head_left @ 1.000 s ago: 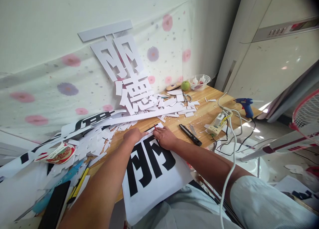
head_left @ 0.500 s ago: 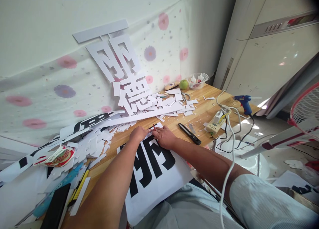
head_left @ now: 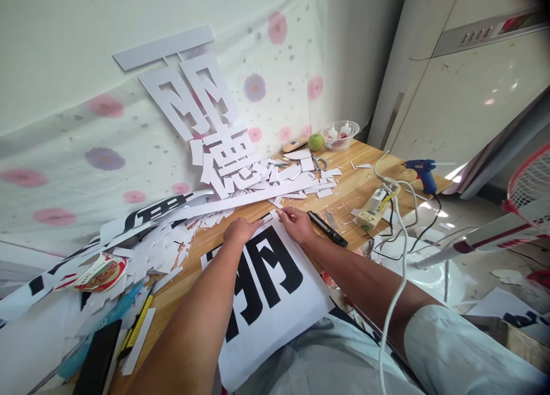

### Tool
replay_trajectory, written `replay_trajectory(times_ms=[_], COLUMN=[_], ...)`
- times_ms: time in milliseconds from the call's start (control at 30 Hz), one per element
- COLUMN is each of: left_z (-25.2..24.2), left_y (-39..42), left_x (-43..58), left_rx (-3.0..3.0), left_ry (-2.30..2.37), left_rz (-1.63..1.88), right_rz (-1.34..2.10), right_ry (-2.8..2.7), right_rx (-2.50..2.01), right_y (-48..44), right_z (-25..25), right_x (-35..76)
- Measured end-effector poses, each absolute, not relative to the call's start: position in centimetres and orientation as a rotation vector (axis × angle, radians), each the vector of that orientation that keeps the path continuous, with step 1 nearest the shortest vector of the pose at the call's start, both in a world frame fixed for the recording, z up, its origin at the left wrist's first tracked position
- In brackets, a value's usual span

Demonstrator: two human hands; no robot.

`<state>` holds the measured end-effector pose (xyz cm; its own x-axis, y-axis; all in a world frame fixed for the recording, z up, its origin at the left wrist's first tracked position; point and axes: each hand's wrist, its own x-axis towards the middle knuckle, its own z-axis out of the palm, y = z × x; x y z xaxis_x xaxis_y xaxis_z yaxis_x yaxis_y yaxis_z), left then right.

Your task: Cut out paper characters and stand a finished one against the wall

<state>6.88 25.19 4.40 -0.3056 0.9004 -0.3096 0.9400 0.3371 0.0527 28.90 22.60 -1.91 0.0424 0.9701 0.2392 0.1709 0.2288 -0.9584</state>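
Observation:
A white sheet [head_left: 296,318] printed with a large black character slopes from the table's near edge towards my lap. My left hand [head_left: 240,230] bears on the sheet's far edge, its fingers bent and partly hidden, close to a narrow dark strip I cannot identify. Just right of it, my right hand [head_left: 297,226] is closed around a slim red pen or pencil [head_left: 292,216] over the sheet's upper corner. A black utility knife [head_left: 327,229] lies beside my right hand.
Paper scraps [head_left: 157,249] pile up at left, near a yellow cutter [head_left: 137,326] and black phone-like slab [head_left: 98,358]. White cut-out characters [head_left: 189,91] lean on the wall. Scissors [head_left: 320,164], a power strip [head_left: 373,209] and a blue glue gun [head_left: 423,172] occupy the right; a white cable [head_left: 397,286] crosses my right arm.
My right hand has moved slightly right and up, away from my left hand, carrying the red pen or pencil, which now lies more level. My left hand stays on the sheet's far edge.

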Motion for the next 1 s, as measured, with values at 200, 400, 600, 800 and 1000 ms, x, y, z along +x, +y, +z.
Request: replay_trajectory(times_ms=[200,400,600,800,1000], left_z=[4.9,4.4,3.4,3.9,4.6], left_y=[25.2,25.5,25.9,25.6,25.4], left_x=[7.7,7.7,7.1,7.5,7.9], left_rx=[1.602,1.581,1.556,1.524,1.513], left_ry=[2.357,2.389,2.383,2.376,2.353], left_rz=[-0.231,-0.182,-0.117,-0.114,-0.151], right_rz=[0.871,0.803,0.84,0.82,0.82], right_ry=[-1.419,-1.575,-1.644,-1.66,-1.692], right_rx=[-1.224,-1.261,-1.363,-1.362,-1.34], right_y=[22.3,22.6,22.7,22.8,23.1], right_z=[-1.9,-1.8,-1.1,-1.5,-1.7], right_x=[28.8,28.7,28.8,28.7,28.5])
